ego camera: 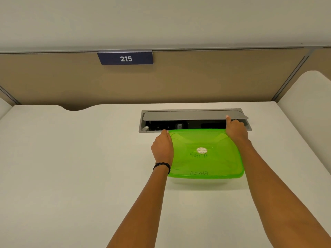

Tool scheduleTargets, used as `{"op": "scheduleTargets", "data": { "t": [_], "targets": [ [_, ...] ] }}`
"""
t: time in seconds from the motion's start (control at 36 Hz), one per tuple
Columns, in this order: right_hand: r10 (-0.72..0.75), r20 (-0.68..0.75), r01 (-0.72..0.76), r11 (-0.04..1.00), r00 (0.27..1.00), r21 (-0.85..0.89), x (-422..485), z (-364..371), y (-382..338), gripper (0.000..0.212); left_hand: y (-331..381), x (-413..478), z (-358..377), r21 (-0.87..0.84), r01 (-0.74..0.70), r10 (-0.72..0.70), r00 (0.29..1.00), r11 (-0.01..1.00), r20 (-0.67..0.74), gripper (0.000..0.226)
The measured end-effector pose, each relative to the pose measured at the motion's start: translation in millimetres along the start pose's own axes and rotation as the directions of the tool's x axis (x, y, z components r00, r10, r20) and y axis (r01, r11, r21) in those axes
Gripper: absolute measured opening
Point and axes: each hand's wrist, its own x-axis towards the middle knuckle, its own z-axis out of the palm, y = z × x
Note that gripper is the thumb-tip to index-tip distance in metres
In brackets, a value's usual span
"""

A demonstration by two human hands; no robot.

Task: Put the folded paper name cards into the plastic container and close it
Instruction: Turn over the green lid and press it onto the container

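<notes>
A clear plastic container stands on the white desk, covered by a translucent green lid with a round sticker. Through the lid show handwritten words "SIGMA" and "ALPHA" from the paper name cards inside. My left hand rests on the lid's far left corner, fingers curled over the edge. My right hand presses on the far right corner, thumb pointing up. A dark bracelet circles my left wrist.
Just behind the container is a grey cable hatch set in the desk, its flap raised over dark sockets. A tan partition carries a blue "215" sign. A second white desk adjoins at the right.
</notes>
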Motion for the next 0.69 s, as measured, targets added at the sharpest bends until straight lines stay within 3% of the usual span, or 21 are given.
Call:
{"op": "scheduleTargets", "data": {
  "t": [0.25, 0.69],
  "targets": [
    [0.027, 0.05, -0.03, 0.998, 0.998, 0.057, 1, 0, 0, 0.058, 1, 0, 0, 0.018, 0.002, -0.002, 1.0, 1.0, 0.002, 0.032],
    [0.027, 0.001, -0.027, 0.995, 1.0, 0.097, -11, -5, -2, 0.054, 2, 0, -3, 0.088, 0.0, -0.003, 0.999, 0.996, 0.039, 0.032]
  ]
}}
